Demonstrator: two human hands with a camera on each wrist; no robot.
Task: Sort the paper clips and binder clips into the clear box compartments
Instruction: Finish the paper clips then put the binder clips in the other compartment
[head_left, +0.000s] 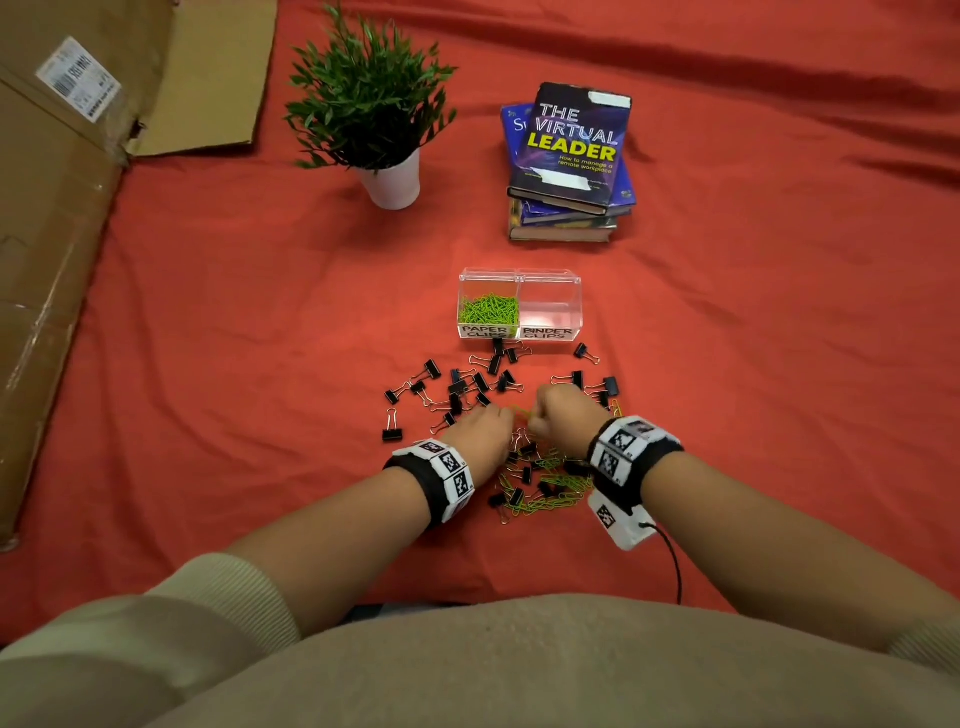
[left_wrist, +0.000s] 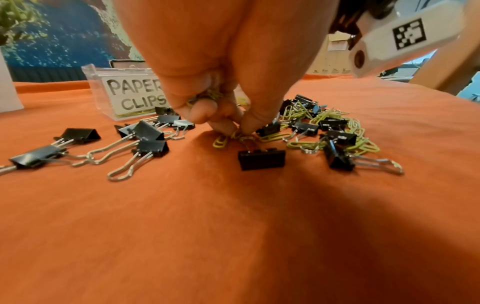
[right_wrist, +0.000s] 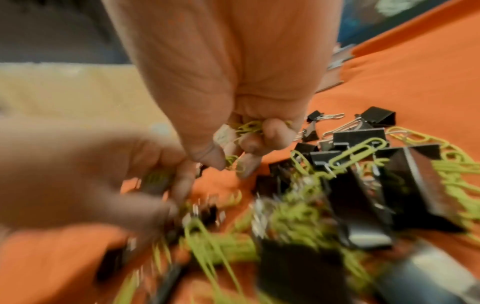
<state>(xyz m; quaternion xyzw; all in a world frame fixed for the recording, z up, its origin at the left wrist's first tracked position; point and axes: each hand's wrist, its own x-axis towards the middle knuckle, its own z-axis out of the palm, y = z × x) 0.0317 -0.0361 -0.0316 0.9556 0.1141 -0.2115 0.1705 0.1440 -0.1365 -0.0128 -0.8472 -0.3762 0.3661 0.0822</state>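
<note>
A clear two-compartment box (head_left: 521, 274) stands on the red cloth. Its left side, labelled PAPER CLIPS (left_wrist: 135, 94), holds green paper clips (head_left: 488, 310); the BINDER CLIPS side (head_left: 549, 306) looks empty. Black binder clips (head_left: 457, 387) lie scattered in front of the box. A mixed heap of green paper clips (head_left: 550, 491) and binder clips lies between my wrists. My left hand (left_wrist: 235, 128) pinches a green paper clip off the cloth, with more held in its curled fingers. My right hand (right_wrist: 233, 162) grips a bunch of green paper clips (right_wrist: 249, 126) and pinches another.
A potted plant (head_left: 374, 104) and a stack of books (head_left: 569, 161) stand beyond the box. Flattened cardboard (head_left: 57, 223) covers the left side. One binder clip (left_wrist: 261, 159) lies just below my left fingers. A cable (head_left: 672, 558) trails from my right wrist.
</note>
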